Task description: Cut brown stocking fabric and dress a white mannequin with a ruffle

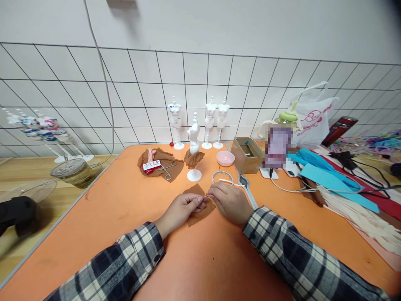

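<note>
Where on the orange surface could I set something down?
The orange surface is mostly bare left of the left hand, nearer than the brown cloth, and between the plaid sleeves. Crowded: the back, with mannequins, pink bowl and cardboard box; far right, with blue strips.

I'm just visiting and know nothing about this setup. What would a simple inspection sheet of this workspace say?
Surface: orange tabletop, with a few small dark marks.
Job's things: loose brown cloth near the middle; behind it a white mannequin with gathered cloth around its lower part.
Clutter: metal scissor-handled tool at left; pink bowl, cardboard box and blue strips toward the right.
Grip: left hand and right hand pinch a thin pale item, too small to identify, over the loose cloth.
Cables: white cable and black cables at right; grey cord down the wall.
Surroundings: white tiled wall, plastic bag.
</note>
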`<state>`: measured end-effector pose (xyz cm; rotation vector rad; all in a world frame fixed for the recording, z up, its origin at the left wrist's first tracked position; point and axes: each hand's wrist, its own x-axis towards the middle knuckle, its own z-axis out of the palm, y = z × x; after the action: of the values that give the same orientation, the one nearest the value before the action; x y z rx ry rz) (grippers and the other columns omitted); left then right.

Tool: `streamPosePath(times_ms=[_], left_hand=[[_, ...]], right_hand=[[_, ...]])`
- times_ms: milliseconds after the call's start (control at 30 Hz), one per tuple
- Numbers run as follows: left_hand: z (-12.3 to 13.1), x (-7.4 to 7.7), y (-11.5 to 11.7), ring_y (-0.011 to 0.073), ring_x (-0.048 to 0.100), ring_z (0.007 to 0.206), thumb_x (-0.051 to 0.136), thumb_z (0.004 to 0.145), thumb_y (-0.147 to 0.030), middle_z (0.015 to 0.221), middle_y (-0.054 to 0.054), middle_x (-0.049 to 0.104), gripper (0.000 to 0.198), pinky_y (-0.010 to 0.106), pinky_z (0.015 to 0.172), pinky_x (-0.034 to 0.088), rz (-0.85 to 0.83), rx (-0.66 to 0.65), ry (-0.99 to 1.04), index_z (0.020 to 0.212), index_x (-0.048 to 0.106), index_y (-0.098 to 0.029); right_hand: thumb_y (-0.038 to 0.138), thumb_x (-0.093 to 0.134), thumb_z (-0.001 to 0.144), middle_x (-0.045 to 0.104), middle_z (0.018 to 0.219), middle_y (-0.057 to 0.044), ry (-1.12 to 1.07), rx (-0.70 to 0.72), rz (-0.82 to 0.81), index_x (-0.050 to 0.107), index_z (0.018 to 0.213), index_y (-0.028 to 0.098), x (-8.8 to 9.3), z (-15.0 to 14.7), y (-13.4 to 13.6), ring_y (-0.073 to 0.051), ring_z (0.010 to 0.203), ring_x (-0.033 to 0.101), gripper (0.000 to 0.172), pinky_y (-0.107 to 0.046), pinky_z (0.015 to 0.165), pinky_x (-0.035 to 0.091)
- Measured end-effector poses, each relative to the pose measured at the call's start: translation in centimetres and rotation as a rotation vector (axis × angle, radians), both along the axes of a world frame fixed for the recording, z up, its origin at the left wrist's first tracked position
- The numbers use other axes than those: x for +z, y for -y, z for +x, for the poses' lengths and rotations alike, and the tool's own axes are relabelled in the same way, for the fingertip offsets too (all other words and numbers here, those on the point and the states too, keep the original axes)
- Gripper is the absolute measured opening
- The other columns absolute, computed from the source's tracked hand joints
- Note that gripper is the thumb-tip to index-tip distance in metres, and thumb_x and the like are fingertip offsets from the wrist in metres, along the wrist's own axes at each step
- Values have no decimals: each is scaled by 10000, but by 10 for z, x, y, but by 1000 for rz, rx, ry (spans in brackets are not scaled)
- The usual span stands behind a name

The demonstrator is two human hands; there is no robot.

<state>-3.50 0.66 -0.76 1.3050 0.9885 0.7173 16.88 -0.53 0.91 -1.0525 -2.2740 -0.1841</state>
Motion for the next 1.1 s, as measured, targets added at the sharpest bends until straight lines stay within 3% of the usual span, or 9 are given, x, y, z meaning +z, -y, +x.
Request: streamPosePath(times_ms=[167,333,467,567,700,867,1100], left_hand=[[-1,0,-3,124,553,649,708,761,-506,738,27,653,386,238,621,448,101,-7,-54,807,752,-126],[-4,-5,-4,137,566,643,759,720,-429,700,23,659,303,238,599,432,150,19,-127,766,744,-129],[-5,-3,-3,147,603,693,747,744,-393,783,32,711,352,242,642,457,145,-9,-154,1005,735,-157],[-5,0,-1,165,638,791,664,831,-377,909,59,733,352,263,722,490,192,-65,-182,1112,700,-169],[-3,3,6,194,651,938,609,874,-323,1125,89,694,297,292,794,517,461,-157,-315,1130,684,-191],[-1,6,17,243,565,1193,567,897,-244,1316,85,609,341,394,1003,460,842,-367,-526,1234,620,-236],[0,8,18,237,570,1157,527,912,-205,1232,76,639,244,390,989,473,919,-428,-633,1106,675,-223]], right_hand=[[176,483,945,683,946,-42,-55,18,-4,621,915,184,-1,1,1,-152,842,620,142,-258,731,434],[179,485,940,691,976,-44,-132,23,-45,636,925,189,0,1,1,-165,894,632,152,-267,774,454],[214,486,955,697,1005,-37,-175,-8,-54,657,942,201,-1,10,-5,-156,926,636,171,-256,789,456],[264,517,952,701,1003,-24,-178,-113,-58,674,943,215,-4,29,-11,-146,915,638,165,-245,770,446],[305,537,939,707,970,-15,-42,-301,-104,680,903,226,-8,54,-13,-160,881,638,167,-263,684,400],[299,489,952,701,936,-24,141,-354,-133,655,884,219,-6,63,-9,-172,884,625,197,-283,644,346],[289,477,946,687,1079,-23,239,-344,-220,608,1117,249,-5,57,-9,-173,926,631,219,-276,653,373]])
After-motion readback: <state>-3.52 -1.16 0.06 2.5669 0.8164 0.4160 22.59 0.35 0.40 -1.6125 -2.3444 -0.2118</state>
